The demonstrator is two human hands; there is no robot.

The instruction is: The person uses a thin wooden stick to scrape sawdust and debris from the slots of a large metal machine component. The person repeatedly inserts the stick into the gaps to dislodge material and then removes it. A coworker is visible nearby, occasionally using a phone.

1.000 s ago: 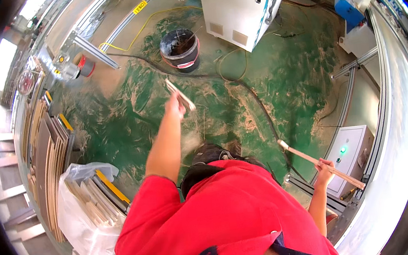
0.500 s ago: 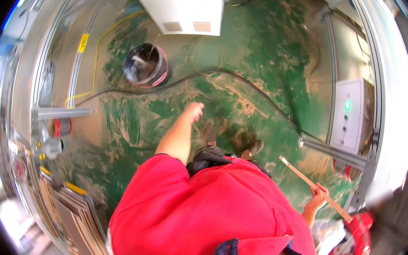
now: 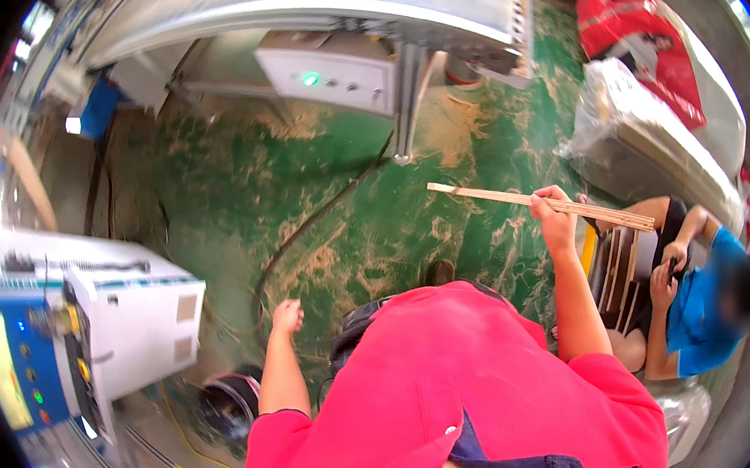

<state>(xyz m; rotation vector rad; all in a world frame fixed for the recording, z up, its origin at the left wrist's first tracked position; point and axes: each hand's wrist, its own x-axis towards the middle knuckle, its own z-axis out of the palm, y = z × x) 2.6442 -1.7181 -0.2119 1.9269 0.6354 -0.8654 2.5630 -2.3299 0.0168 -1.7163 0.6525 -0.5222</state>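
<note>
Person's red shirt (image 3: 444,390) covering their legs and the floor under them, black bucket (image 3: 229,401) blurry and partly behind the left arm, blue machine (image 3: 8,359) cut off by the dark rim, seated person's face blurred

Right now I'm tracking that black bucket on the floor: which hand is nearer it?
Left. The left hand hangs empty just above the black bucket; the right hand grips a wooden strip far across.

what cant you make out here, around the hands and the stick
Head view only:
- Left hand: curled and small, so whether it holds anything is unclear.
- Wooden strip: right hand hides its gripped middle.
- Feet: hidden under the red shirt.
- Black bucket: motion-blurred, contents unreadable.
</note>
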